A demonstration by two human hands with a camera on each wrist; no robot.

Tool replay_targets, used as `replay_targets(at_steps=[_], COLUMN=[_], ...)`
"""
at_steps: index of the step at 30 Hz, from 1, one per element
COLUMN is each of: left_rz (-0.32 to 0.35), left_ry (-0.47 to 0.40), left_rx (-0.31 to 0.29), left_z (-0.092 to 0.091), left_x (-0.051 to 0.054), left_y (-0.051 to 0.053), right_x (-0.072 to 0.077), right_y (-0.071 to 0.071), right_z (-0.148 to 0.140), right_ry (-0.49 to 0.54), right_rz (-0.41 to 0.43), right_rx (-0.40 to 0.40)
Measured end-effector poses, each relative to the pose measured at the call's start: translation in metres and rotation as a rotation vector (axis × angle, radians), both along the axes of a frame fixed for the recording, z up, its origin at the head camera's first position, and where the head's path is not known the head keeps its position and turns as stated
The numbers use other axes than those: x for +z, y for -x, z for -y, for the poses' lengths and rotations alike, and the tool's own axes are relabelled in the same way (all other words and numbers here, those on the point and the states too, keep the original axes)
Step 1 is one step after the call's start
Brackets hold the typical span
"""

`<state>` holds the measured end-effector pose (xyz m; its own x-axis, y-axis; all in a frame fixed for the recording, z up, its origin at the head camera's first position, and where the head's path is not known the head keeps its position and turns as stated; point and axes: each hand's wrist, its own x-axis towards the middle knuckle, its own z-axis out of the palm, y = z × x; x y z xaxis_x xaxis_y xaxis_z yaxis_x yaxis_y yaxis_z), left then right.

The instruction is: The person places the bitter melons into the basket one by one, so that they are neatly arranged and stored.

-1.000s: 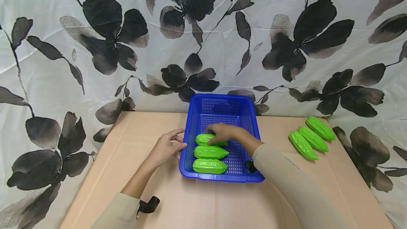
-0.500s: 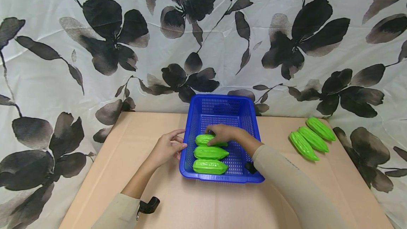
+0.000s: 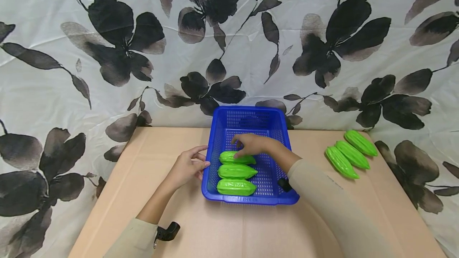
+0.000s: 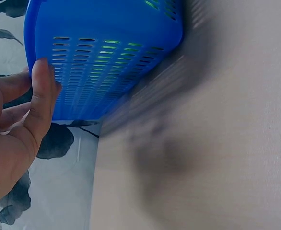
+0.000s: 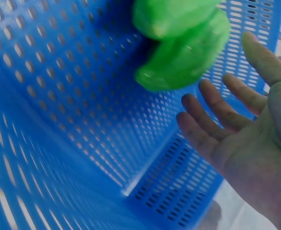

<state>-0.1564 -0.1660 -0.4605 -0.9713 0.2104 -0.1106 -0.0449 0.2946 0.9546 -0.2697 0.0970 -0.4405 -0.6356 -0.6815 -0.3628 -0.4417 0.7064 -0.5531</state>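
Observation:
A blue plastic basket [image 3: 265, 199] with perforated walls stands on the table. Three green ribbed gourds, resembling bitter melons, lie crosswise in a row inside it: a near one [image 3: 236, 187], a middle one [image 3: 237, 171] and a far one [image 3: 229, 157]. My right hand [image 3: 254, 145] is over the far gourd, thumb near its top; in the right wrist view its fingers [image 5: 222, 105] are spread, apart from the gourds [image 5: 188, 57]. My left hand [image 3: 187, 166] holds the basket's left rim, with fingertips [image 4: 41, 76] against the outer wall in the left wrist view.
Three more green gourds [image 3: 352, 155] lie side by side at the table's right back. A floral cloth [image 3: 272, 51] hangs behind the table [image 3: 215, 230]. Black wrist cameras show at the left sleeve [image 3: 167, 232] and inside the basket's right side.
My right hand has let go of the far gourd, its fingers loosening and rising slightly. My left hand stays at the rim. The head view has shifted a little.

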Motion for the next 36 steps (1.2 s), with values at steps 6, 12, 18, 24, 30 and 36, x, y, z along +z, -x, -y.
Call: replay_targets(at_steps=[6,12,18,24,30,36], left_rz=[0.002,-0.006,-0.009,-0.014,-0.018,-0.027], left_ry=[0.003,0.001,-0.002,-0.004,-0.009,-0.001], left_rx=[0.006,-0.001,0.001,0.003,-0.003,0.0], left_z=[0.001,0.002,0.002,0.001,0.0,0.0], left_x=[0.0,-0.002,-0.004,-0.005,-0.006,-0.005], left_y=[-0.001,-0.002,-0.003,-0.003,-0.003,-0.002], right_x=[0.028,0.056,0.074,0.079,0.078,0.072], right_y=[-0.003,-0.013,-0.02,-0.02,-0.024,-0.034], right_z=[-0.008,-0.022,-0.045,-0.077,-0.117,-0.16], right_ry=[0.007,0.045,0.125,0.23,0.335,0.392], right_rz=[-0.04,-0.113,-0.17,-0.15,-0.148,-0.177], right_rx=[0.008,-0.008,-0.077,-0.165,-0.278,-0.406])
